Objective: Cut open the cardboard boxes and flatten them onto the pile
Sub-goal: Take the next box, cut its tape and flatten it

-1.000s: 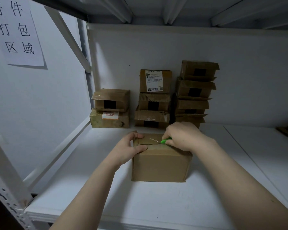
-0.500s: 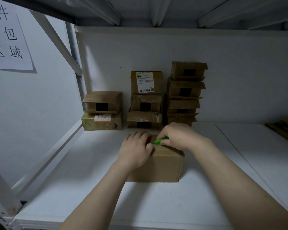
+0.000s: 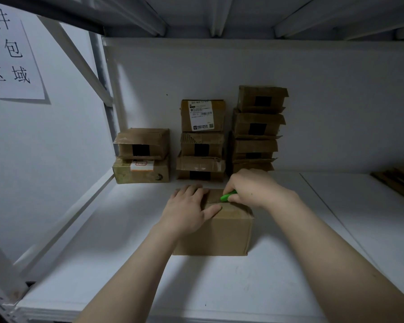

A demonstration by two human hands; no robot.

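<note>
A plain brown cardboard box (image 3: 222,234) stands on the white shelf (image 3: 219,283) in front of me. My left hand (image 3: 188,210) lies flat on the left half of its top, fingers straight, pressing it down. My right hand (image 3: 254,188) grips a small green cutter (image 3: 228,196) whose tip touches the top of the box along the middle seam. The blade itself is too small to make out.
Three stacks of taped cardboard boxes (image 3: 203,141) stand against the back wall, one with a white label. Flattened cardboard (image 3: 399,180) lies at the far right edge of the shelf. A diagonal white brace (image 3: 79,59) and upright post bound the left side. A paper sign (image 3: 9,54) hangs on the left wall.
My left hand moved from gripping the box's left top corner to lying flat on its top. The green cutter stays at the seam, shifted slightly.
</note>
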